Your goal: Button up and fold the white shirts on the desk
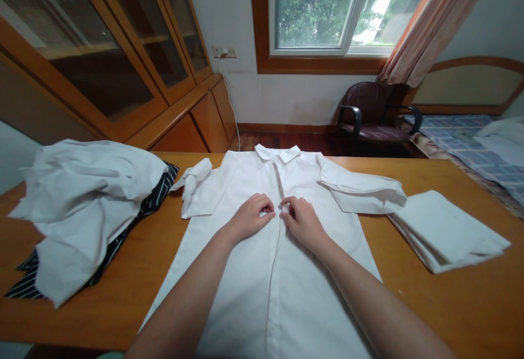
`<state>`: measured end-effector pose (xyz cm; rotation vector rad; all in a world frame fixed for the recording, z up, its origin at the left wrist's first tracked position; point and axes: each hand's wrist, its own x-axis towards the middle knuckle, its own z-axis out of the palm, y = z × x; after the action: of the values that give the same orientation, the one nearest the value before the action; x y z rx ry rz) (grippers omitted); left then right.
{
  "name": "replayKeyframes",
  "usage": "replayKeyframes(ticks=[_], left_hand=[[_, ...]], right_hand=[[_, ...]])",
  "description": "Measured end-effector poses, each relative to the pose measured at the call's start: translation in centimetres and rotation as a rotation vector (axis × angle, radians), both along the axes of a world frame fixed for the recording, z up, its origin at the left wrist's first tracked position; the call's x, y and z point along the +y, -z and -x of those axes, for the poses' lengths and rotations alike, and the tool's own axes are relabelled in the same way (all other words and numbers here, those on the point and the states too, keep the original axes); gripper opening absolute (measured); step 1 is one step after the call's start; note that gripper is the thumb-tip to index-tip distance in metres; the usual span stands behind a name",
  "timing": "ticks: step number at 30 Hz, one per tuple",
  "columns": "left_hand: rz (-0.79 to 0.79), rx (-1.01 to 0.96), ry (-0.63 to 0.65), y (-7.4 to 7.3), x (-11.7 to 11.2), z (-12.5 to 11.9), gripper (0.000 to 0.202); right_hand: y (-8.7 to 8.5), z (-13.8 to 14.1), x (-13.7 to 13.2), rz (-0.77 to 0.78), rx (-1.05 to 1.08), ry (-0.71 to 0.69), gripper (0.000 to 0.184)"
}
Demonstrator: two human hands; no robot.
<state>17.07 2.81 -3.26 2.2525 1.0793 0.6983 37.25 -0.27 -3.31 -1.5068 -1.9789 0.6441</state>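
Observation:
A white collared shirt (241, 293) lies front up on the table, its collar at the far edge and its sleeves out to the sides. My left hand (252, 215) rests on the shirt's chest just left of the front placket, fingers curled and thumb and fingertips closed on the cloth. Just right of the placket, my right hand (303, 221) has its fingers bent and pinches the placket edge. A small gap separates the two hands. The front opening is parted between the hands and the collar. Any button under the fingertips is too small to tell.
On the wooden table (413, 315), a heap of white cloth (94, 190) lies at left over a black striped cloth (153, 198). A folded white cloth (450, 233) lies at right, touching the shirt's cuff. An armchair (368, 111) and a bed (470, 135) stand beyond.

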Motion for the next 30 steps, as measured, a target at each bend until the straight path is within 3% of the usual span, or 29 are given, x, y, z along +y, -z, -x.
replayKeyframes(ticks=[13, 24, 30], left_hand=[[0.045, -0.065, -0.063, 0.0, 0.4, -0.1, 0.004], [-0.215, 0.009, -0.223, 1.3, 1.3, 0.0, 0.014], [-0.241, 0.124, -0.276, 1.8, 1.3, -0.1, 0.022]], right_hand=[[0.9, -0.2, 0.4, -0.052, 0.078, 0.1, 0.024], [1.2, -1.7, 1.6, -0.108, -0.021, 0.286, 0.027], [1.4, -1.6, 1.6, -0.145, -0.092, 0.315, 0.021]])
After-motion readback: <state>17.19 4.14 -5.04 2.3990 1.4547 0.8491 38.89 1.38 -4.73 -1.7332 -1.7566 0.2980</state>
